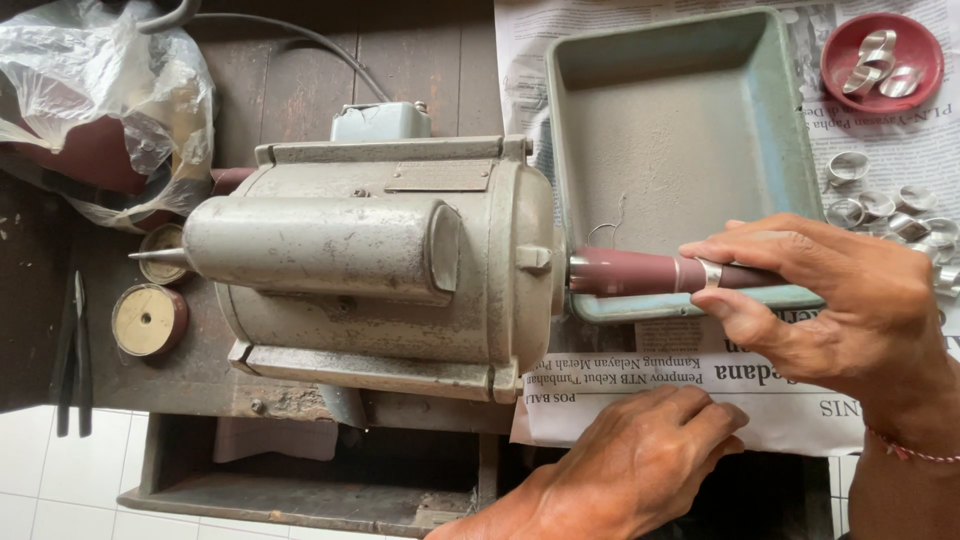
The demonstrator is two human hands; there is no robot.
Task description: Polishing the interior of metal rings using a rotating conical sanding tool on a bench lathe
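Newspaper (800, 405) under flat left hand (640, 455).

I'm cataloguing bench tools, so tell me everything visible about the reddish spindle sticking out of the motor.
The spindle is a long, dull reddish-brown cone, seemingly abrasive-covered, jutting horizontally from the grey motor toward the right, above the front rim of the green tray. A silver ring sits around it. The right hand grips the ring and hides the tip. Whether it spins cannot be told.
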